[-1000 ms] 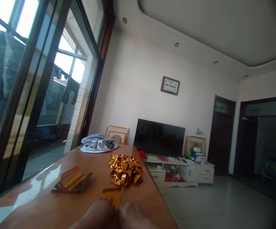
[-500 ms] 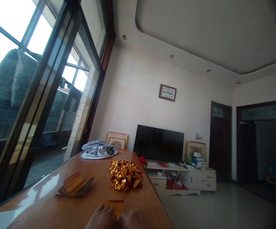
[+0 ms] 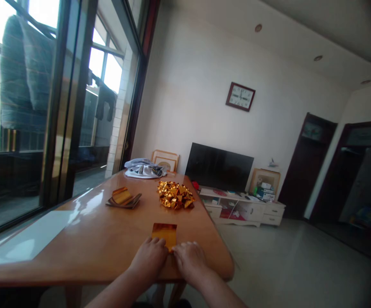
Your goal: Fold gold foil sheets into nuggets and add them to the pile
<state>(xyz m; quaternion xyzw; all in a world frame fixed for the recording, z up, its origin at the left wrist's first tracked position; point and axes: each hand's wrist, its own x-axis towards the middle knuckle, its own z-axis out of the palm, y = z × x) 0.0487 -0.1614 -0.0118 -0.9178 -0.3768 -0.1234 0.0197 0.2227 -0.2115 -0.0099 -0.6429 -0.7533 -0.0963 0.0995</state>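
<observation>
A sheet of shiny gold foil paper [image 3: 165, 231] lies on the wooden table near its front edge. My left hand [image 3: 151, 256] is closed on the sheet's near edge, fingers curled. Beside it my right hand [image 3: 189, 259] pinches the same near edge at the right corner. The two hands almost meet, and they hide the nearest strip of the paper. Farther back sits a heap of folded gold foil pieces [image 3: 175, 195]. To the left rests a stack of gold foil sheets [image 3: 123, 197], its top sheets curling up.
The wooden table [image 3: 85, 244] reaches back along a glass sliding door [image 3: 63, 107]. Crumpled pale clothes [image 3: 144, 169] lie at its far end. Past it stand a television [image 3: 219, 167] and a white cabinet [image 3: 252, 214]. Tiled floor [image 3: 278, 252] is on the right.
The camera view has tipped down and tilted, so the forearms and the table's front edge now show. Both hands stay at the near edge of the gold sheet.
</observation>
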